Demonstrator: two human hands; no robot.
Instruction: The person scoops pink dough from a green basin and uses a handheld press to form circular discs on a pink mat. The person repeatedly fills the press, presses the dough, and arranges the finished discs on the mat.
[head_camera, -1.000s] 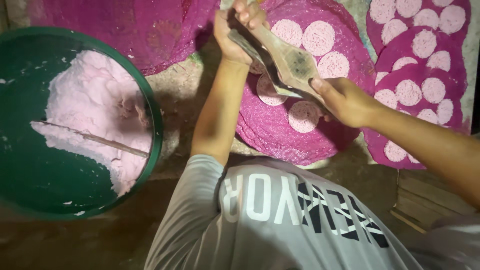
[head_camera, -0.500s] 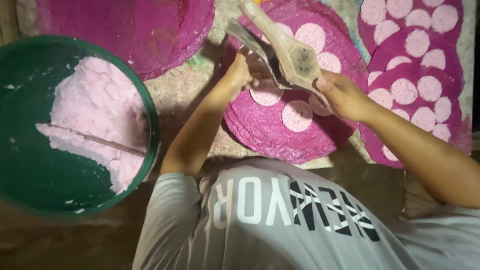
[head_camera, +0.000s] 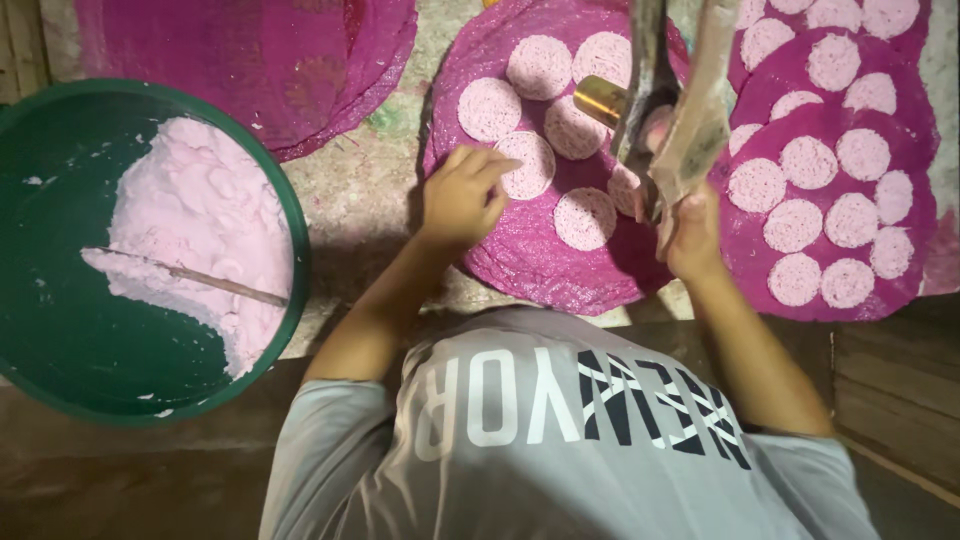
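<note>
My left hand lies on a round magenta mesh tray, its bent fingertips touching a flat pink disc. Several more pink discs, such as one just to the right, lie on the same tray. My right hand grips the lower end of a hinged press tool, which it holds upright over the tray's right side. The tool has two long flat plates and a brass-coloured piece on its left. Its top runs out of the frame.
A green basin at the left holds pink dough with a thin stick lying across it. More magenta trays with pink discs are stacked at the right, and a bare one lies at the top left. Wooden boards are at the lower right.
My left hand has let go of the press tool and dropped onto a disc on the tray. My right hand has swung the tool upright, and the view has shifted.
</note>
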